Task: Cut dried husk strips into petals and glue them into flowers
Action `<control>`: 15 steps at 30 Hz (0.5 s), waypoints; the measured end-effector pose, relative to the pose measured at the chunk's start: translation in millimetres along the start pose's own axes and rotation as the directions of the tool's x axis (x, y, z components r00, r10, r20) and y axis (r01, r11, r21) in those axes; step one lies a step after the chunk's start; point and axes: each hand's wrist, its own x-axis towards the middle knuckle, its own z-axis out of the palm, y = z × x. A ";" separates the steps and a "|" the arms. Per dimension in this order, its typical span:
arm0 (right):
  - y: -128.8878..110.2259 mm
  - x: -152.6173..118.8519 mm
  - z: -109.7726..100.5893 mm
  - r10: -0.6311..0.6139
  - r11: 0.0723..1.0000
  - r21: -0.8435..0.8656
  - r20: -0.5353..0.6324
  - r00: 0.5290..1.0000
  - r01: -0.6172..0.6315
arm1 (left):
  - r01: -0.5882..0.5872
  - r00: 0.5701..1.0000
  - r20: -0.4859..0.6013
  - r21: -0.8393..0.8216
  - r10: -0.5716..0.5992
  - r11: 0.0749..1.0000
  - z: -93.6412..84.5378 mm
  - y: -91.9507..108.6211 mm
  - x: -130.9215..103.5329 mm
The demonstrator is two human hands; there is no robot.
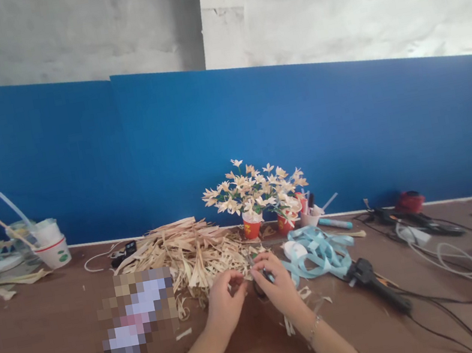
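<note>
Two red cups [252, 228] beyond the hands, w/ pale blooms [245, 189]; these look done. Pale strips [192, 263] ahead & left of L hand [225, 301], loose, prob. mostly unworked. L hand: fingers curled, thumb near tips. R hand [279, 286]: fingers bent at dark-handled tool [259, 290]. Can't tell what either pinches; stage betw. them unclear. Blue ribbon [329, 251] right of R hand, looped on counter [42, 350].

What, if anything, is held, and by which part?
Cannot be told: the left hand and right hand curl, but anything pinched is too small to see.
</note>
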 end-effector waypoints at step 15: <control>-6.5 -0.7 -0.7 -0.007 0.999 0.053 0.039 0.999 0.005 | 0.044 0.999 0.011 -0.009 -0.044 0.999 0.4 0.6 2.2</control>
